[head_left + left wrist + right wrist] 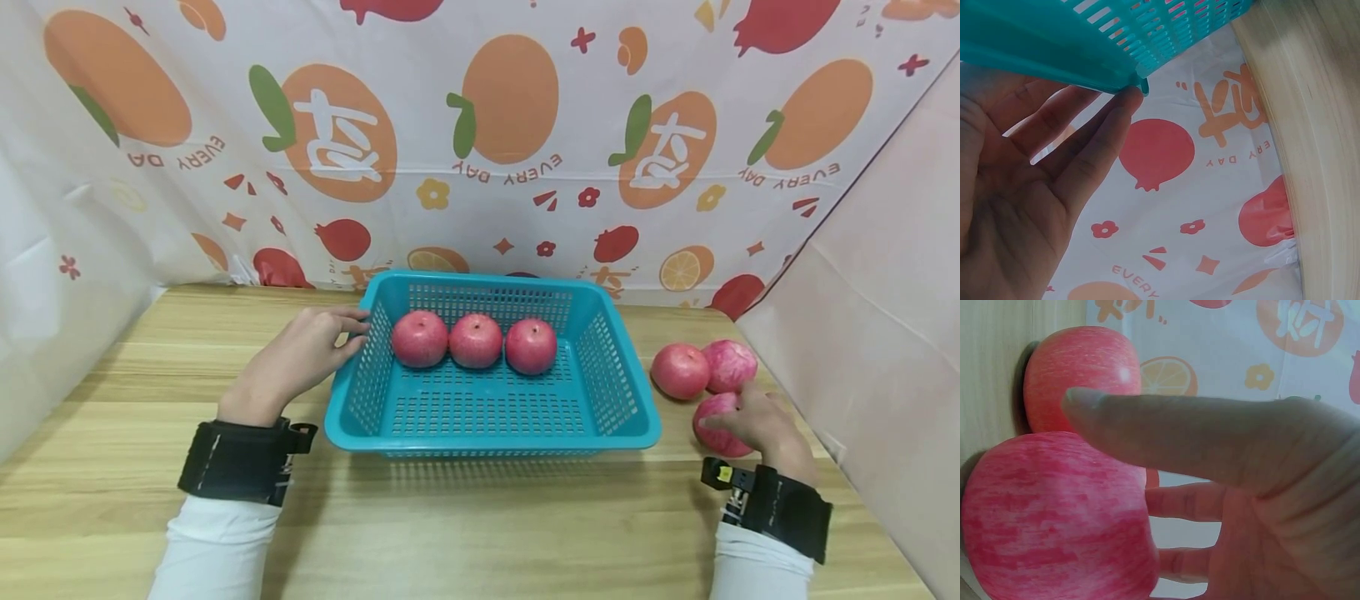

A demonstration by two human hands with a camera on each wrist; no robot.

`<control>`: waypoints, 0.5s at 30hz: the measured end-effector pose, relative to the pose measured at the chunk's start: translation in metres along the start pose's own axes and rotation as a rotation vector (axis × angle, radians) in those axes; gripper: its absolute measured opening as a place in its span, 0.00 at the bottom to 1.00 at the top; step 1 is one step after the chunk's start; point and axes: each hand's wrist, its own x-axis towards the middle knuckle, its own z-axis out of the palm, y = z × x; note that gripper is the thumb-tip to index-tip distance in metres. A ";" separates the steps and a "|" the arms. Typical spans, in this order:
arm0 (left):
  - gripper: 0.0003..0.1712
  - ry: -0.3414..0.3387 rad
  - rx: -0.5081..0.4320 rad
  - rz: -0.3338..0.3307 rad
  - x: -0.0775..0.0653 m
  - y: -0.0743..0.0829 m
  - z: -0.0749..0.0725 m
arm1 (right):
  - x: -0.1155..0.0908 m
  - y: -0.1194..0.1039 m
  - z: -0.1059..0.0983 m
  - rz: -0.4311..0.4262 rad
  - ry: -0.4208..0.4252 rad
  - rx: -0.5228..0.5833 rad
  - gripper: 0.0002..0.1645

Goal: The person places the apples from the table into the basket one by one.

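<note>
My left hand point(303, 358) is at the left side of a turquoise plastic basket point(491, 444). In the left wrist view its extended fingers point(1094, 147) touch the basket's rim from outside. Inside the basket, three red apples stand in a row: a left apple point(420, 339), a middle apple point(476, 341) and a right apple point(531, 346). My right hand point(768, 425) is around the nearest loose apple point(716, 427), thumb above it and straight fingers beyond it. A gap shows between this streaked apple and my palm in the right wrist view.
Two more loose apples, a smooth red one point(680, 371) and a streaked one point(731, 365), lie right of the basket, close to the nearest apple. A fruit-printed cloth point(510, 225) hangs behind the wooden table point(480, 533). A pale sheet point(877, 333) rises along the right edge.
</note>
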 end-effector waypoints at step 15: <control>0.17 0.001 0.000 0.005 0.000 -0.001 -0.001 | 0.009 0.003 0.007 0.008 -0.071 0.100 0.56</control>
